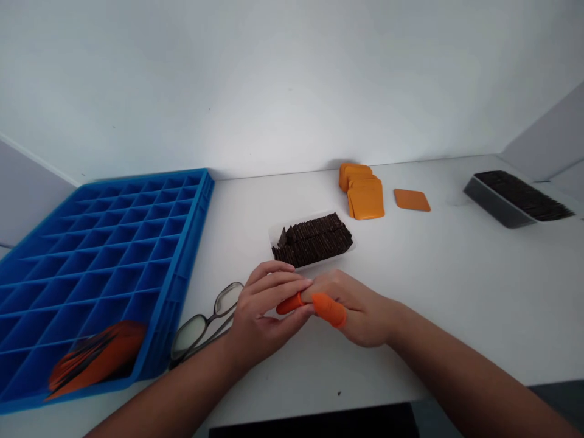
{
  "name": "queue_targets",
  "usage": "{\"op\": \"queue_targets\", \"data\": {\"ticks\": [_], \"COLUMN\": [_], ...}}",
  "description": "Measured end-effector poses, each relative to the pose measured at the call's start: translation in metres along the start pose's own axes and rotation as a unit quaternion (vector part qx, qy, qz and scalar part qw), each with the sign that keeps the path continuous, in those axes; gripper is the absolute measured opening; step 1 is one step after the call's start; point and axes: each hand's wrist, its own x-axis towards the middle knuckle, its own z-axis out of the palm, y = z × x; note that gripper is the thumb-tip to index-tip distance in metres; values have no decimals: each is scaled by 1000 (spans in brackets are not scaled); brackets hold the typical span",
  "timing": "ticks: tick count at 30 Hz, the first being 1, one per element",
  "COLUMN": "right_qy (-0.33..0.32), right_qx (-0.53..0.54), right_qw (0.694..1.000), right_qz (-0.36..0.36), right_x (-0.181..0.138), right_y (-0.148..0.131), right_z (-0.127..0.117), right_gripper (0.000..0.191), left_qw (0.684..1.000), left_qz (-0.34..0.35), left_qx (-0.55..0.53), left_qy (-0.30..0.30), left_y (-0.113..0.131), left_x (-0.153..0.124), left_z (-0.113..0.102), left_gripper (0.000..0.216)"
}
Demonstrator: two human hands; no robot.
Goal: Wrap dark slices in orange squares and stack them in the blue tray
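Both my hands meet over the white table near its front edge. My right hand (360, 313) wears orange rubber finger cots: one (329, 309) on a fingertip, another (289, 304) on the finger beside it. My left hand (264, 316) pinches that second cot between thumb and fingers. Just behind the hands stands a clear shallow tray (275, 232) packed with dark brown thin square pieces (314, 239).
A blue gridded crate (109, 255) sits at the left, with orange and dark pieces (98, 359) in a near cell. Eyeglasses (205, 322) lie beside it. Stacked orange pads (362, 190) and a single pad (412, 199) lie farther back. A grey tray of dark pieces (517, 198) sits far right.
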Motion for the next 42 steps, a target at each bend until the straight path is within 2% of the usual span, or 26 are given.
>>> {"op": "queue_targets", "data": {"ticks": [8, 14, 17, 21, 25, 30, 36, 42], "right_qy": [-13, 9, 37, 70, 54, 12, -1, 17], "right_qx": [-12, -10, 3, 12, 27, 54, 81, 91], "right_qw": [1000, 1000, 998, 995, 997, 998, 997, 996], "right_qz": [3, -28, -54, -66, -52, -11, 8, 3], "right_x": [3, 1, 1, 0, 0, -1, -2, -1], "right_y": [5, 0, -1, 1, 0, -1, 0, 0], "right_z": [5, 3, 0, -2, -1, -2, -3, -3], "right_gripper": [66, 68, 71, 67, 58, 52, 56, 55], "left_qw": [1000, 1000, 1000, 999, 999, 998, 999, 999], "left_qz": [3, 10, 21, 13, -18, -45, -37, -23], "left_qx": [1, -1, -19, -25, -32, -36, -31, -31], "left_qy": [-7, -11, 5, 27, 36, 25, 9, -1], "left_y": [2, 4, 4, 4, 4, 2, -2, -3], "left_x": [-1, -2, -1, 0, -1, -2, -1, -2], "left_z": [2, 1, -1, -2, -2, -1, 0, 0], "left_gripper": [28, 35, 42, 37, 25, 21, 23, 26]}}
